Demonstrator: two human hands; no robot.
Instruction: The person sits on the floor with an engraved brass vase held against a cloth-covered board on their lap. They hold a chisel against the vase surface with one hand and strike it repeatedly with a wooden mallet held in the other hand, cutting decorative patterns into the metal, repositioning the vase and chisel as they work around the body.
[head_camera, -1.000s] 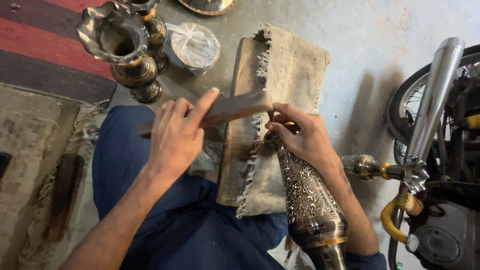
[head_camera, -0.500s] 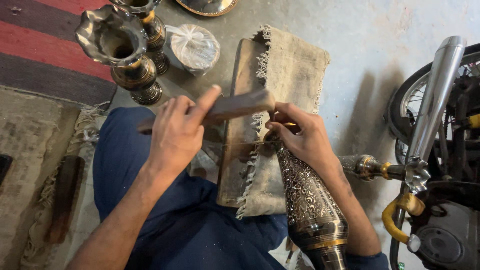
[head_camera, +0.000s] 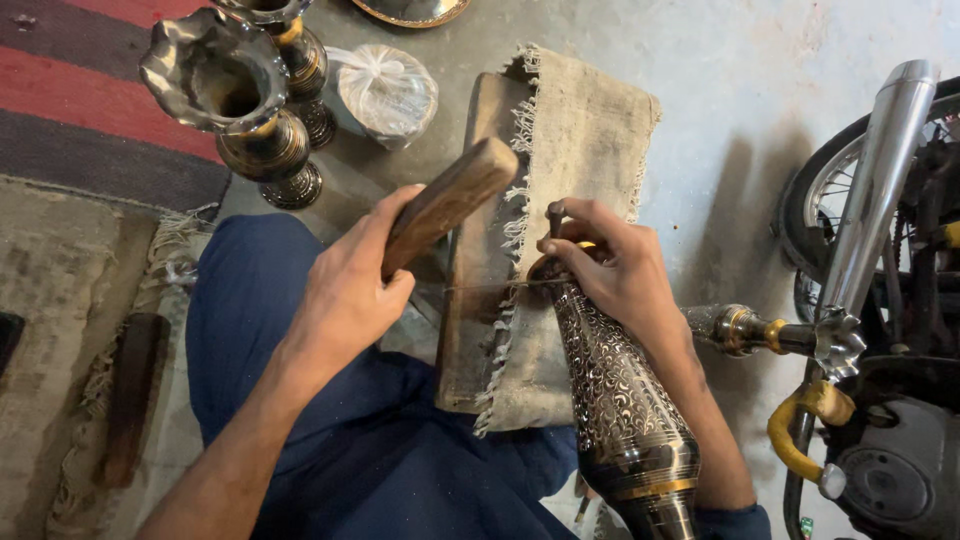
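At centre frame the left hand (head_camera: 345, 290) is clenched round a wooden mallet (head_camera: 445, 205), its head raised toward the upper middle. The right hand (head_camera: 610, 265) grips a thin punch (head_camera: 553, 218) and presses on the neck of an engraved vase (head_camera: 620, 400), which lies tilted from lower right up onto a burlap-covered block (head_camera: 560, 200).

The chief risk looks to be a glancing blow: the punch head is small and sits just beside the right fingers (head_camera: 575, 245), so a mallet coming down off line could hit them. The vase is round and rests only on cloth and the leg, so it may roll under a strike and the punch tip skid across the pattern. Two finished vases (head_camera: 250, 110) stand near, at upper left.
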